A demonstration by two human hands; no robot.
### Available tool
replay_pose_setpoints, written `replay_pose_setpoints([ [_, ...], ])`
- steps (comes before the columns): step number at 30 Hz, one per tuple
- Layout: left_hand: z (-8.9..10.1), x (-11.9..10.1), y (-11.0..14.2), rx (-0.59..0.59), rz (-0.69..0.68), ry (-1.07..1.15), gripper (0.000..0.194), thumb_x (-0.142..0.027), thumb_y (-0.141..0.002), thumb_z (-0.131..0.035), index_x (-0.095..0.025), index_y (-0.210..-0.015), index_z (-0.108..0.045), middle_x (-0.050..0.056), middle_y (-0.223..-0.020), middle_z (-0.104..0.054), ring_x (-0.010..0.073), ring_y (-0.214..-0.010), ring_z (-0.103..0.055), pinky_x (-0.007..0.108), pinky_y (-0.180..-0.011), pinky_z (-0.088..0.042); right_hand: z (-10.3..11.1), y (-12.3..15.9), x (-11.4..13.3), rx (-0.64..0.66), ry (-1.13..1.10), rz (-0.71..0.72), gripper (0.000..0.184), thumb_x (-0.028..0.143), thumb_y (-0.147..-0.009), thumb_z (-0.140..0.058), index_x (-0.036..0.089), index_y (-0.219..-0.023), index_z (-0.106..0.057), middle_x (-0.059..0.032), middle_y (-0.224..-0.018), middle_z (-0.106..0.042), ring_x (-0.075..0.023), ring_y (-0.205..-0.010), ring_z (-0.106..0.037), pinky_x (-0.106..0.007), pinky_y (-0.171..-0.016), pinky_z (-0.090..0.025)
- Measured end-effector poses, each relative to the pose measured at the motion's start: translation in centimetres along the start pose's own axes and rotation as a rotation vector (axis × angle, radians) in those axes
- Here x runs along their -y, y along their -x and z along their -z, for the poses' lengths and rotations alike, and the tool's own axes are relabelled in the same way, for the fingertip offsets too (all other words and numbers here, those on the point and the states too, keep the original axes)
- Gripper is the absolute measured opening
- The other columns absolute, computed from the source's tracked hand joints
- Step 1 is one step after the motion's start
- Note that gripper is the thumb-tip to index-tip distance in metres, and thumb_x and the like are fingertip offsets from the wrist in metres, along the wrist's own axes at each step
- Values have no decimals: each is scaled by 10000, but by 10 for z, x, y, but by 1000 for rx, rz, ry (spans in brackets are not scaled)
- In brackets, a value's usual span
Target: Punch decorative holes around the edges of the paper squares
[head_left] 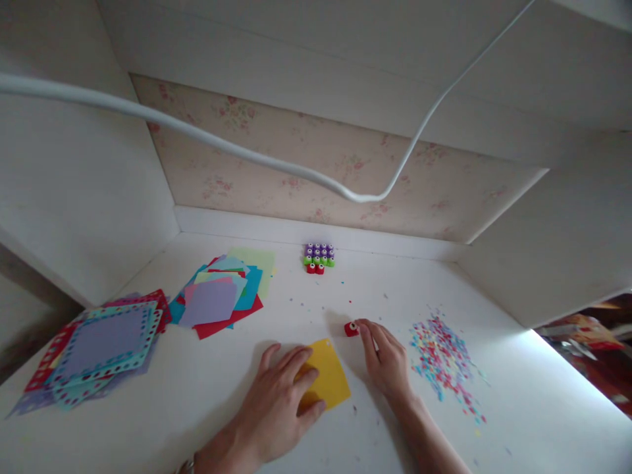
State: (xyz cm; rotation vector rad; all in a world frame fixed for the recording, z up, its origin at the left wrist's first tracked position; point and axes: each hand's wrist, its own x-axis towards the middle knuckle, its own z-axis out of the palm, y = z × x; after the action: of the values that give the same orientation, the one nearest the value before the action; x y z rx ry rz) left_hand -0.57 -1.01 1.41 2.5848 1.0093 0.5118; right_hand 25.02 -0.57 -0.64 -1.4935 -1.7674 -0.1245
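Observation:
A small red craft paper punch [351, 329] with a pale round button sits low over the white table. My right hand [388, 359] pinches its right side between thumb and fingertips. To the left, my left hand [281, 398] rests with fingers apart on a yellow sheet of paper [332, 378], covering its left part. A tiny pale spot, perhaps a punched hole, shows near the sheet's far corner. The red punch is just beyond the sheet, apart from it.
Purple, green and red punches [319, 253] stand in rows at the back. Coloured paper sheets [210, 303] pile at the left, beside sheets with punched borders [106, 342]. Confetti-like paper bits [444, 355] lie at the right. A white cable [276, 170] hangs across above the table.

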Motion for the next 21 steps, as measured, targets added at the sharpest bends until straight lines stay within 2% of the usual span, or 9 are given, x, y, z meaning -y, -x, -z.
replay_pose_setpoints([
  [2, 0, 0, -1, -47, 41, -1, 218, -272, -887, -629, -254, -1103, -652, 78, -1314, -611, 291, -1235, -536, 581, -1073, -292, 3, -2, 0, -38, -32, -53, 205, 259, -1004, -471, 208, -1031, -668, -60, -989, -734, -192, -924, -692, -308, -831, -538],
  [5, -2, 2, -3, -76, 58, -9, 235, -214, -870, -627, -259, -1098, -658, 58, -1268, -631, 279, -1199, -551, 543, -1046, -344, 4, -3, -5, -37, -24, -109, 210, 315, -982, -519, 216, -1106, -658, -81, -1042, -723, -219, -965, -679, -348, -847, -553],
  [9, -6, 6, -3, -63, 26, -51, 280, -223, -888, -598, -268, -1160, -643, 56, -1279, -623, 278, -1195, -552, 528, -1032, -369, 1, 0, -13, 139, 8, 17, 285, 323, -944, -573, 232, -1205, -642, -104, -1222, -670, -253, -1102, -635, -398, -919, -547],
  [12, -9, 9, -3, -63, 23, -71, 275, -249, -899, -590, -281, -1167, -643, 48, -1291, -617, 275, -1191, -555, 507, -1029, -380, -1, 0, -18, 212, 5, 18, 200, 257, -961, -525, 239, -1082, -683, -80, -1106, -711, -227, -1001, -667, -365, -862, -563],
  [16, -11, 10, -3, -67, 12, -90, 272, -258, -908, -574, -298, -1169, -636, 38, -1287, -622, 270, -1182, -561, 496, -1016, -388, 4, -2, -35, 161, 87, -92, 153, 271, -940, -554, 234, -997, -691, -69, -983, -731, -230, -889, -685, -361, -794, -566],
  [21, -12, 11, -3, -81, 1, -107, 276, -247, -909, -567, -306, -1170, -631, 27, -1283, -625, 262, -1173, -566, 493, -1017, -386, 17, -3, -67, 59, 155, -183, 225, 257, -934, -508, 232, -1053, -697, -73, -1057, -743, -257, -975, -697, -402, -834, -565],
])
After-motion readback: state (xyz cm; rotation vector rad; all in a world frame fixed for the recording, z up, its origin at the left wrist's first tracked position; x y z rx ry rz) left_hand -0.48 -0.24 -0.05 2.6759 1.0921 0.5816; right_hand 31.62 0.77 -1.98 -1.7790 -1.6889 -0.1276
